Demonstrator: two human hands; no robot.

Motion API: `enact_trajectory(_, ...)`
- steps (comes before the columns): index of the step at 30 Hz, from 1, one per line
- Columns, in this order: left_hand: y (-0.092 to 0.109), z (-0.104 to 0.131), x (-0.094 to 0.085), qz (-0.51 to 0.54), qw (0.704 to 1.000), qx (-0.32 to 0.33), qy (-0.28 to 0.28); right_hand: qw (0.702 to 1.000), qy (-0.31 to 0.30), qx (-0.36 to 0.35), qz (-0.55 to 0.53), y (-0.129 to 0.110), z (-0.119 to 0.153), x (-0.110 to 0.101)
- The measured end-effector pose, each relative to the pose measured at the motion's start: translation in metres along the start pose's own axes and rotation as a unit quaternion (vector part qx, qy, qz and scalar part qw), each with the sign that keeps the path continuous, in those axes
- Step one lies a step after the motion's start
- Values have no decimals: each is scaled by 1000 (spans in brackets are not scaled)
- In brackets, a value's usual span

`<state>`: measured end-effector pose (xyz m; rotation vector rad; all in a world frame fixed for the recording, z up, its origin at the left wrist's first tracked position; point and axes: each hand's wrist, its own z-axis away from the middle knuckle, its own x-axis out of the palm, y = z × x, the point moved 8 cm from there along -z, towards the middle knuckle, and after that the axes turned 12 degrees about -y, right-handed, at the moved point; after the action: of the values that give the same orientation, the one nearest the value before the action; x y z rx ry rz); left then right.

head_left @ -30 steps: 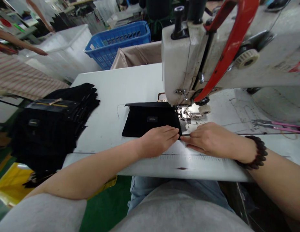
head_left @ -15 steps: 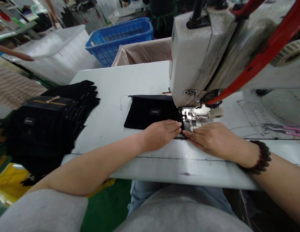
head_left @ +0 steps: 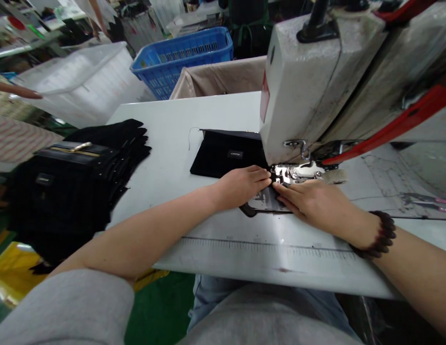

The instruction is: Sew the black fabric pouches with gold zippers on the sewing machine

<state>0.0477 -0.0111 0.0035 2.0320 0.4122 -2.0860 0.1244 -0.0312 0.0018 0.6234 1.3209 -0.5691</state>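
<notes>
A black fabric panel [head_left: 219,160] with a small rectangular label lies on the white table, its right edge at the metal presser foot [head_left: 282,173] of a sewing machine [head_left: 298,91]. My left hand [head_left: 242,188] rests on the panel's near right corner with its fingers stretched and lying flat. Just right of it, my right hand [head_left: 312,199] reaches its extended fingers to the panel's edge below the presser foot. Its thumb is hidden. The fingertips of both hands are close together. Under them shows a shiny plate [head_left: 268,203] set in the table.
At left lies a stack of black fabric pieces [head_left: 75,187] with zips and labels. Pink-handled snips [head_left: 424,201] lie at right. Behind the table stand a blue basket [head_left: 180,52], a beige cloth-lined bin [head_left: 223,76] and a white crate [head_left: 89,81]. Another person's arm [head_left: 17,89] shows at far left.
The black panel has slid away from me along the presser foot, and more of the shiny plate shows. Both hands have gone with it. The view has shifted slightly.
</notes>
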Motion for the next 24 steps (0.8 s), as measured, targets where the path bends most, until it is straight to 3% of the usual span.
enact_trajectory(5,-9,-6,4,-4,999,-19,-29,999,-28,28,-6,2,-1,4)
enact_trajectory(15,-15,-9,-1,-28,999,-35,19,984,-153,86,3,-3,-1,4)
enact_trajectory(24,-18,-11,-1,-30,998,-53,-4,968,-218,128,-4,-3,2,6)
